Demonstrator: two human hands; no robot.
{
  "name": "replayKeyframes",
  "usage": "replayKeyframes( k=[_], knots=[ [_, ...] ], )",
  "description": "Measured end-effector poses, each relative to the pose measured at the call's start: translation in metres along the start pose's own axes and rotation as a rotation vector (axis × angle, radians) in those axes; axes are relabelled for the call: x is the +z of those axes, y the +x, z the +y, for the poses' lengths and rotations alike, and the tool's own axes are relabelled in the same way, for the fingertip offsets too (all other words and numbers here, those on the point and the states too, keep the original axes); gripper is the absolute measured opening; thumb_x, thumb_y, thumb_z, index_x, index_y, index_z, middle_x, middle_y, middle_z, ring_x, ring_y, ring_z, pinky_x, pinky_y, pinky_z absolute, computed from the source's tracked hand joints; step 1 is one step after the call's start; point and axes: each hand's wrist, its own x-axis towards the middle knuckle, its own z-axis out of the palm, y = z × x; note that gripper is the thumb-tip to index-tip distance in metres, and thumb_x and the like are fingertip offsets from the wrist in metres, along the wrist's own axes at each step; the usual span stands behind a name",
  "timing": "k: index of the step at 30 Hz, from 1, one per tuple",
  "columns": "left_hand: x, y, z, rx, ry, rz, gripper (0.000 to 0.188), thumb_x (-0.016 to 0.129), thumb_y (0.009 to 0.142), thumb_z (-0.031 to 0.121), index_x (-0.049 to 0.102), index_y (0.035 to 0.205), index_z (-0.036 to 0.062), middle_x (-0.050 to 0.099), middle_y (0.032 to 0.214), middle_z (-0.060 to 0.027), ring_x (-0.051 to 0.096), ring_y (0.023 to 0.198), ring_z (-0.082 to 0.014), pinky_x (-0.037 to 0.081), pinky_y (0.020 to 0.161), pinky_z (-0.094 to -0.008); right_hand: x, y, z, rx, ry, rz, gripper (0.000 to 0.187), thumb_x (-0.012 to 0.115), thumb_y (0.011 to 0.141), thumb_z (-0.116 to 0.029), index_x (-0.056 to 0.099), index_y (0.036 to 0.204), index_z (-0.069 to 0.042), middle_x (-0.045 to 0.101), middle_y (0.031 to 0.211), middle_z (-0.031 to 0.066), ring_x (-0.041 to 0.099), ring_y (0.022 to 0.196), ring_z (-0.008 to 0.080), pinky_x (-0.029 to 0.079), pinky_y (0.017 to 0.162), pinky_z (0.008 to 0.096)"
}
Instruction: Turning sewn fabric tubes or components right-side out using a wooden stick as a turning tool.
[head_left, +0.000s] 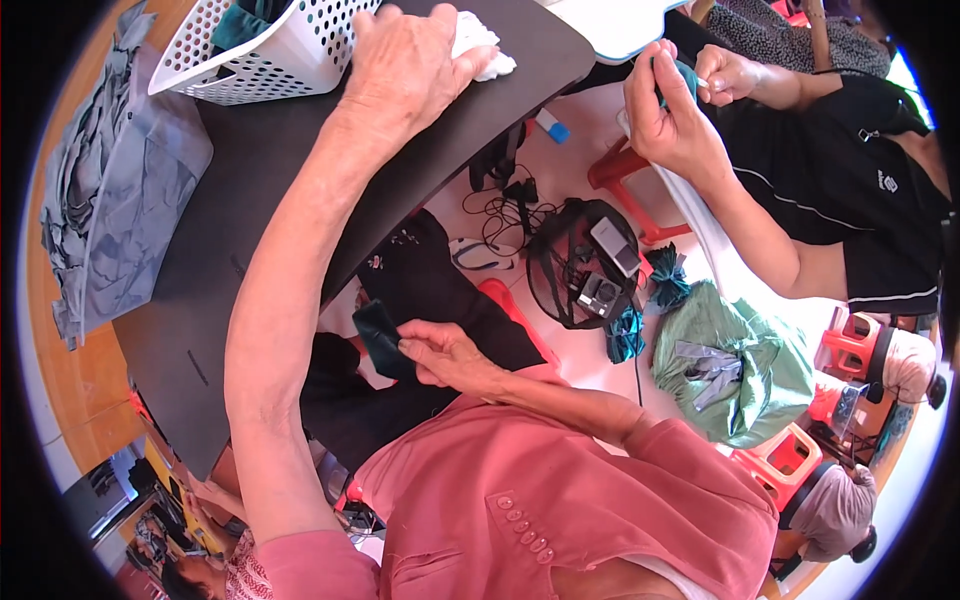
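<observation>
The person's left hand [405, 65] reaches over the far part of the dark worktop [255, 165], its thumb against a crumpled white cloth [490, 48]; the other fingertips are hidden, so whether they grip it cannot be told. The right hand [450, 355], held over the lap near the worktop's right edge, pinches a dark green cloth piece [379, 340] between thumb and fingers, clear of the worktop.

Just left of the left hand stands a perforated white plastic basket [262, 72], with dark green cloth [238, 28] inside. Farther left, a clear plastic bin [165, 140] contains wrinkled grey cloth [85, 170].

At far right, a co-worker in a black top [860, 160] holds a small teal cloth piece [682, 78] in both hands. On the floor between the two people, a round black mesh basket [541, 262] carries grey box-shaped devices [613, 247], with loose black cables [500, 212] beside it. To its right lie tied teal bundles [626, 336] and a bulging green bag [740, 405]. A red stool [625, 170] stands beyond the mesh basket; other seated people appear at the right rim.
</observation>
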Motion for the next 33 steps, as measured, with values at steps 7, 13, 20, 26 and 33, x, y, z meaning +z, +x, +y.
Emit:
replayKeyframes(
  k=[7,13,20,26,33],
  knots=[
    [0.018,-0.002,-0.010,0.185,-0.048,0.216,0.003,0.056,0.081,0.008,0.056,0.079,0.0065,0.055,0.064,-0.0110,0.054,0.071,-0.0296,0.037,0.071,-0.0405,0.005,0.001,0.005,-0.015,0.044,-0.042,0.017,0.052,0.096,-0.017,0.054,0.106,-0.003,0.038,0.062,-0.0044,0.034,0.046,0.0037,0.023,0.041,0.0219],
    [-0.014,-0.009,-0.004,0.110,0.119,0.134,0.019,0.047,0.087,0.017,0.051,0.092,-0.0014,0.057,0.064,-0.0229,0.059,0.066,-0.0387,0.044,0.068,-0.0494,0.004,-0.002,-0.005,-0.015,0.007,0.073,0.019,0.056,0.094,-0.020,0.055,0.106,-0.006,0.044,0.065,-0.0059,0.037,0.051,0.0021,0.028,0.043,0.0197],
    [-0.119,-0.090,0.016,0.083,-0.603,0.316,0.015,0.043,0.086,0.007,0.049,0.078,-0.0038,0.054,0.061,-0.0206,0.053,0.052,-0.0347,0.042,0.050,-0.0394,0.005,-0.005,-0.025,-0.028,-0.111,-0.053,0.006,0.052,0.094,-0.011,0.054,0.095,-0.006,0.038,0.066,-0.0056,0.036,0.051,0.0038,0.024,0.044,0.0182],
    [-0.131,-0.233,0.050,-0.400,-0.690,0.185,0.018,0.048,0.090,0.006,0.062,0.096,-0.0019,0.060,0.076,-0.0059,0.055,0.064,-0.0099,0.044,0.061,-0.0224,0.013,-0.010,-0.021,-0.110,-0.123,-0.094,0.017,0.051,0.095,-0.010,0.056,0.107,-0.001,0.041,0.066,-0.0046,0.034,0.050,0.0028,0.024,0.043,0.0189],
    [-0.103,-0.302,0.059,-1.028,-1.015,0.149,0.028,0.055,0.086,0.005,0.053,0.114,0.0002,0.060,0.084,-0.0082,0.054,0.073,-0.0124,0.047,0.066,-0.0259,0.019,-0.011,-0.017,-0.072,-0.190,-0.170,0.016,0.052,0.093,-0.008,0.059,0.105,0.000,0.042,0.066,-0.0044,0.035,0.050,0.0021,0.026,0.044,0.0187]
  ],
)
